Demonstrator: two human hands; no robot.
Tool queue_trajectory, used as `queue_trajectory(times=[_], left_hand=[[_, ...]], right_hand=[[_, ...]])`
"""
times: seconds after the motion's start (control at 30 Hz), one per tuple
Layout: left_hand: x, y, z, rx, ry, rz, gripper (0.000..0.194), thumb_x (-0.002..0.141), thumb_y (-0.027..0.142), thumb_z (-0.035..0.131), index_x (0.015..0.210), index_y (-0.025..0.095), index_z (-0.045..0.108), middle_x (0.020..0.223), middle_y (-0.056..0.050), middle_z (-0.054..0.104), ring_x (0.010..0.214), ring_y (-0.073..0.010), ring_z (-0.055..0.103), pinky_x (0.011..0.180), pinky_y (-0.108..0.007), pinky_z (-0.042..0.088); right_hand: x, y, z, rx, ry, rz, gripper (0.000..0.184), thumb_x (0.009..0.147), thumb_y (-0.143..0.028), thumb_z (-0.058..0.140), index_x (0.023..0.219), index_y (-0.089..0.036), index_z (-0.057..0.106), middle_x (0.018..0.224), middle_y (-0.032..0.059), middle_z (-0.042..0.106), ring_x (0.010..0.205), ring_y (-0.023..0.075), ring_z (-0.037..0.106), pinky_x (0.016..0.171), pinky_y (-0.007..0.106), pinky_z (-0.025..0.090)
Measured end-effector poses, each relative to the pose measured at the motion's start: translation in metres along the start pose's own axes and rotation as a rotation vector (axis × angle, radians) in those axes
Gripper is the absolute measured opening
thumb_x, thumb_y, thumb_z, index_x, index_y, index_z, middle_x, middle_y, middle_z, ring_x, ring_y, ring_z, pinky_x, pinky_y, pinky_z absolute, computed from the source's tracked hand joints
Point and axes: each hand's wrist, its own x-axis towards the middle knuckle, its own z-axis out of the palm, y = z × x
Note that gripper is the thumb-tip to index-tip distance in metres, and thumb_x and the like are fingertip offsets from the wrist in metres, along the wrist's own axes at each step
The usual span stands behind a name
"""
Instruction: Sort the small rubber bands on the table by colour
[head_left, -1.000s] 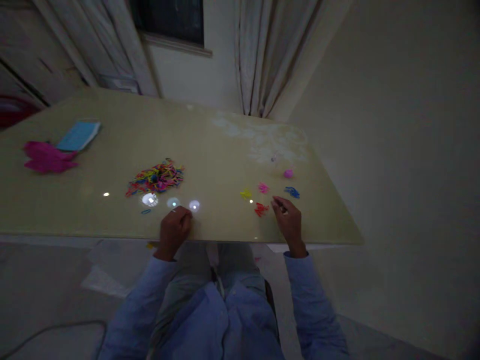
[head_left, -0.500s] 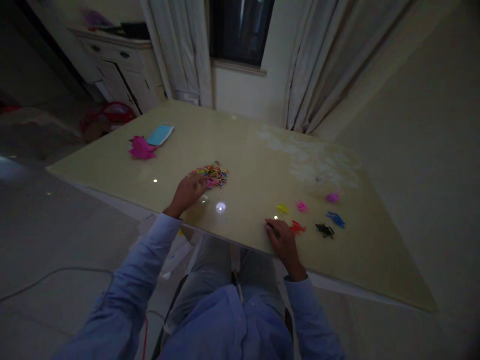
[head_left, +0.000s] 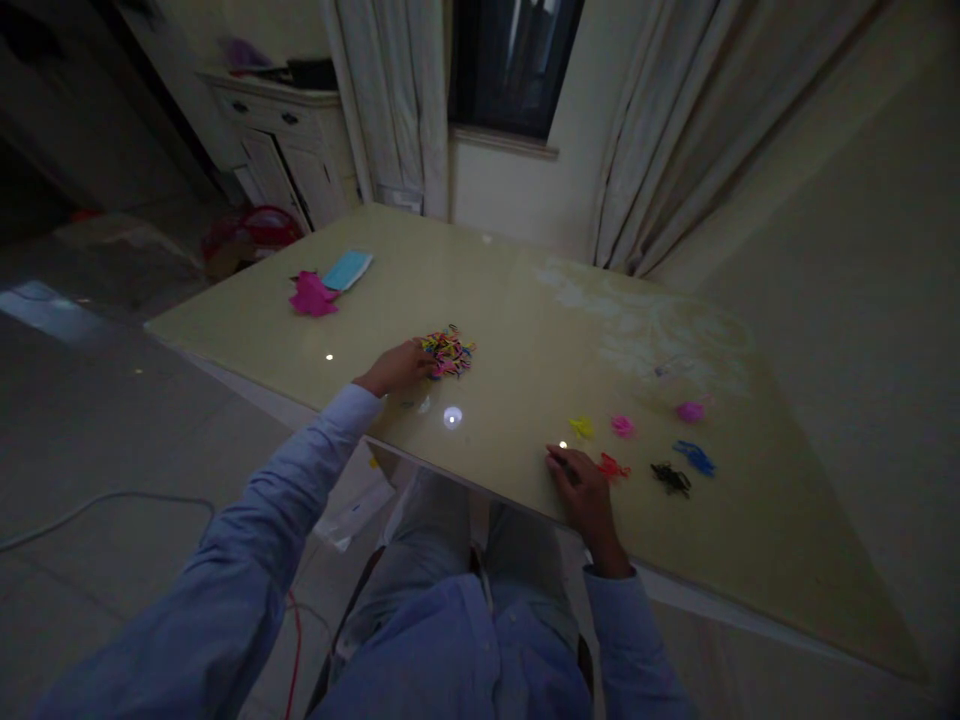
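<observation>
A heap of small mixed-colour bands point(head_left: 451, 352), apparently rubber bands, lies on the table. My left hand point(head_left: 401, 367) touches its left edge from above, fingers drawn together; whatever lies between the fingertips is hidden. Near the front edge, my right hand point(head_left: 586, 495) rests on the tabletop with curled fingers, and I cannot make out what they hold. Just right of it is a small red pile point(head_left: 613, 466). Around that are a yellow pile point(head_left: 580, 427), a pink pile point(head_left: 622, 426), a black pile point(head_left: 670, 478) and a blue pile point(head_left: 695, 457).
A purple-pink bundle point(head_left: 690, 411) and a clear, hard-to-see item point(head_left: 663, 370) lie at the right. A blue face mask point(head_left: 348, 270) and a crumpled magenta piece point(head_left: 313, 295) lie at the far left. The table's front edge point(head_left: 480, 490) runs above my lap.
The whole view has shifted, so the table appears further right. My left hand has moved further onto the heap and its fingers have come together. My right hand stays beside the red pile.
</observation>
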Motion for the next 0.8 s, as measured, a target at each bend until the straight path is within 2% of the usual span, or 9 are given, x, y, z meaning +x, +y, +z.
queue_trajectory(times=[0.17, 0.43, 0.57, 0.8], left_hand=[[0.001, -0.005, -0.001, 0.061, 0.020, -0.023, 0.035, 0.091, 0.035, 0.044, 0.102, 0.021, 0.075, 0.098, -0.010, 0.066, 0.095, -0.0214, 0.059, 0.080, -0.029, 0.046], [-0.005, -0.011, -0.001, 0.083, 0.058, -0.121, 0.030, 0.087, 0.027, 0.046, 0.098, 0.021, 0.074, 0.102, -0.009, 0.065, 0.089, -0.0188, 0.060, 0.078, -0.028, 0.046], [-0.007, -0.001, -0.003, 0.075, 0.086, -0.086, 0.032, 0.088, 0.034, 0.048, 0.099, 0.020, 0.074, 0.101, -0.010, 0.062, 0.088, -0.0193, 0.059, 0.074, -0.028, 0.045], [-0.004, 0.007, -0.003, 0.118, 0.015, -0.108, 0.041, 0.090, 0.051, 0.047, 0.097, 0.022, 0.075, 0.101, -0.010, 0.059, 0.080, -0.0177, 0.058, 0.063, -0.026, 0.039]], right_hand=[[0.000, -0.001, 0.000, 0.001, 0.000, 0.008, 0.026, 0.092, -0.038, 0.056, 0.104, -0.020, 0.071, 0.100, 0.0098, 0.072, 0.093, 0.0228, 0.066, 0.085, 0.041, 0.054], [0.001, -0.003, -0.001, 0.009, 0.008, 0.016, 0.027, 0.092, -0.039, 0.055, 0.103, -0.020, 0.071, 0.100, 0.0101, 0.072, 0.094, 0.0230, 0.067, 0.086, 0.041, 0.053], [0.001, -0.004, -0.001, 0.010, 0.007, 0.018, 0.029, 0.092, -0.041, 0.055, 0.104, -0.020, 0.072, 0.100, 0.0104, 0.073, 0.093, 0.0232, 0.067, 0.086, 0.042, 0.053], [0.001, -0.006, -0.002, 0.009, 0.005, 0.019, 0.029, 0.092, -0.041, 0.055, 0.104, -0.021, 0.071, 0.100, 0.0102, 0.073, 0.094, 0.0234, 0.067, 0.086, 0.042, 0.053]])
